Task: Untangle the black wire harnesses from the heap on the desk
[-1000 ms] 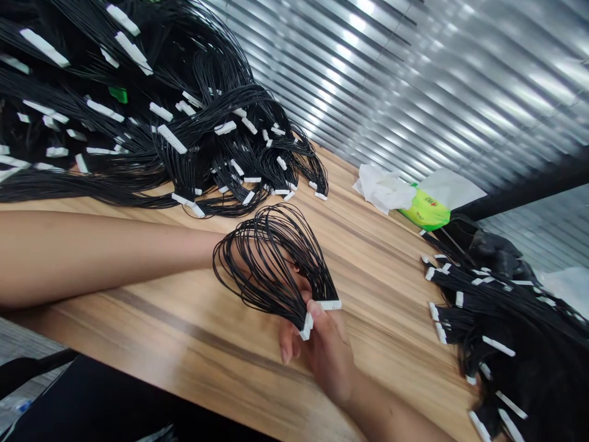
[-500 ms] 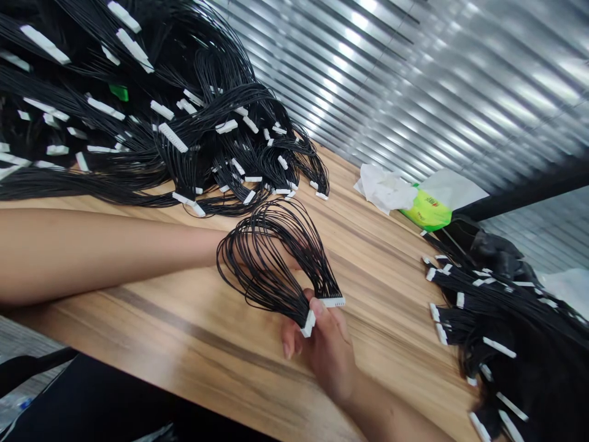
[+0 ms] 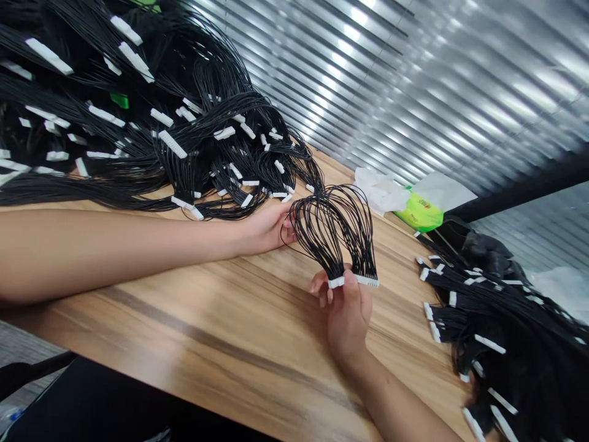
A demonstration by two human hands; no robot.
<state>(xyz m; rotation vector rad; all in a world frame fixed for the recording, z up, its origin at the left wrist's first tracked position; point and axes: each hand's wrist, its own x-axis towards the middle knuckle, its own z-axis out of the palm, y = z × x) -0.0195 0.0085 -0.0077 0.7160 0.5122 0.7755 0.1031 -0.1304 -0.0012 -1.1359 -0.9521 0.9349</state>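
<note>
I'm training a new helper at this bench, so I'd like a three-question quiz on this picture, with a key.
1. Which grips the white connectors of the wire bundle?
A) the left hand
B) the right hand
C) neither

2. True or false: the bundle's wires are pulled out in one straight line.

3. One wire pile lies at the upper left of the picture, another pile at the right. Which is nearer the left hand?

Key
1: B.
2: False; they arch in a loop.
3: The upper-left one.
</note>
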